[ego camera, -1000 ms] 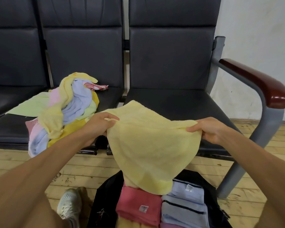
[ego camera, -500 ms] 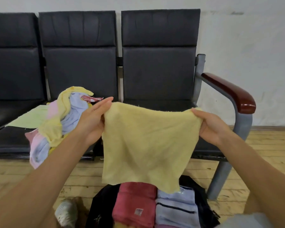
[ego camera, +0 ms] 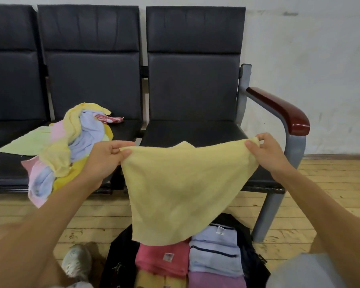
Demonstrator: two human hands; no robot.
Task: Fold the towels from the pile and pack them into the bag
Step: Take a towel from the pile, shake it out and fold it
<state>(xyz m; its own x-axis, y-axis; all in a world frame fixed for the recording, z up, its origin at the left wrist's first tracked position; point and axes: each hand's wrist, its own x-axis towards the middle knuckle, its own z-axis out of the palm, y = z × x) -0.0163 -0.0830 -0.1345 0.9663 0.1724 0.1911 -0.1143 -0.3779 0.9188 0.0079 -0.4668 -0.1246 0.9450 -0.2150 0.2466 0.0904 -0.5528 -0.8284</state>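
Note:
A pale yellow towel [ego camera: 181,190] hangs spread in the air in front of the seats. My left hand [ego camera: 104,161] pinches its upper left corner and my right hand [ego camera: 266,152] pinches its upper right corner. Its lower edge dangles over the open black bag [ego camera: 121,265] on the floor. Inside the bag lie folded towels: a pink one [ego camera: 160,258], a light blue one [ego camera: 214,254], a purple one [ego camera: 214,281] and a yellow one at the bottom edge. The pile of crumpled towels [ego camera: 71,150] sits on the middle seat, left of my left hand.
A row of black padded seats [ego camera: 193,129] stands against a white wall, with a dark red armrest [ego camera: 283,109] at the right end. A light green towel [ego camera: 27,142] lies flat beside the pile. My shoe [ego camera: 77,260] rests on the wooden floor left of the bag.
My hands have moved apart and pulled the yellow towel's top edge out wider. My left hand changed from flat fingers behind the corner to a pinch.

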